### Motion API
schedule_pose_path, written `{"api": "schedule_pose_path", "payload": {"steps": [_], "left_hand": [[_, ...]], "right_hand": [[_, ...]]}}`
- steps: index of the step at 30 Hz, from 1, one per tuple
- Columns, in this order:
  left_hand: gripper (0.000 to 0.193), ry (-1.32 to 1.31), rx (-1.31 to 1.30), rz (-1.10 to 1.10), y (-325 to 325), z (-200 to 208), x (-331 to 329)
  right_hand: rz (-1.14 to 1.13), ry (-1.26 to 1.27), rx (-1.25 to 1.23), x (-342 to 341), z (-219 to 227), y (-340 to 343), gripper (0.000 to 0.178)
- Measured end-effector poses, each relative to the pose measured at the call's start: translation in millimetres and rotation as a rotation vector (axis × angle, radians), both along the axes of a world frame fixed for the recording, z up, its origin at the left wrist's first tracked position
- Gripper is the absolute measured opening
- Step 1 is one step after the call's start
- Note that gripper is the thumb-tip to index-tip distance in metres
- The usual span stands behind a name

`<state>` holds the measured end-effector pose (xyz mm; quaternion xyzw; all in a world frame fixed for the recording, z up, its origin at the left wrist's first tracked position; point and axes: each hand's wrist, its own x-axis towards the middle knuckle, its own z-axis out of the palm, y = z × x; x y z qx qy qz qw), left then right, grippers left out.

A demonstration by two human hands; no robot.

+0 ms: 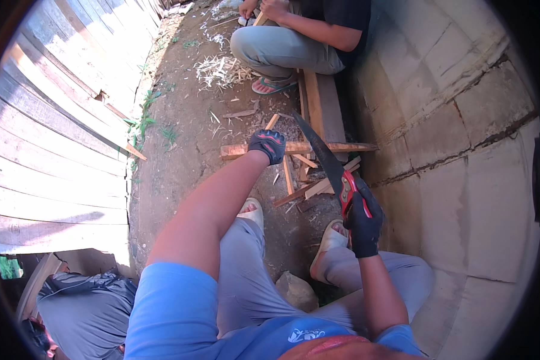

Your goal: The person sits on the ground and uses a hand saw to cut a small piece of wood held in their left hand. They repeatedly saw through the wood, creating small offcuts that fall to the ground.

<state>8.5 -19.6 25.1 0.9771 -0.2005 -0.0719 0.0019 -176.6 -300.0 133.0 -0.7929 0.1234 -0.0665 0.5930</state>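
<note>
My left hand [267,146], in a black glove with red marks, is closed round a thin wooden strip [272,122]. The strip lies across a squared wooden beam [237,151], and the hand presses against that beam. In my right hand [365,219], also black-gloved, is the red grip of a handsaw [325,157]. Its dark blade slants up and to the left, passing over the beam to the right of my left hand. Whether the teeth touch any wood cannot be made out. Part of the strip is hidden under my left hand.
Offcuts [324,187] lie below the beam, between my feet and the block wall [432,138]. Ahead, another person [294,45] sits on a long timber [329,108], hands on a wooden piece. Shavings [222,72] litter the ground. A plank wall [54,156] stands left; a stone [297,291] is near.
</note>
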Motion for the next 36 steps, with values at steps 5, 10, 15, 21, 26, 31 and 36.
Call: {"api": "schedule_pose_path", "payload": {"steps": [5, 10, 15, 21, 26, 31, 36], "left_hand": [[0.026, 0.028, 0.036, 0.031, -3, -1, 2], [0.028, 0.08, 0.027, 0.044, -8, 15, -4], [0.033, 0.088, 0.026, 0.027, -16, 21, 2], [0.038, 0.104, 0.046, 0.059, -11, 16, -1], [0.042, 0.125, 0.061, 0.096, -12, 16, 0], [0.045, 0.167, 0.077, 0.105, -10, 18, 1], [0.047, 0.139, 0.107, 0.109, -14, 22, 1]], "right_hand": [[0.048, -0.198, -0.067, 75, -62, 27, 0.039], [0.012, -0.191, 0.043, 95, -87, 24, 0.037], [-0.024, -0.334, 0.051, 90, -113, 13, 0.038], [-0.006, -0.206, -0.081, 73, -101, 27, 0.04], [0.019, -0.173, -0.014, 56, -89, 16, 0.038], [0.008, -0.147, 0.053, 28, -80, 3, 0.038], [0.02, -0.158, 0.061, 22, -67, -6, 0.039]]}}
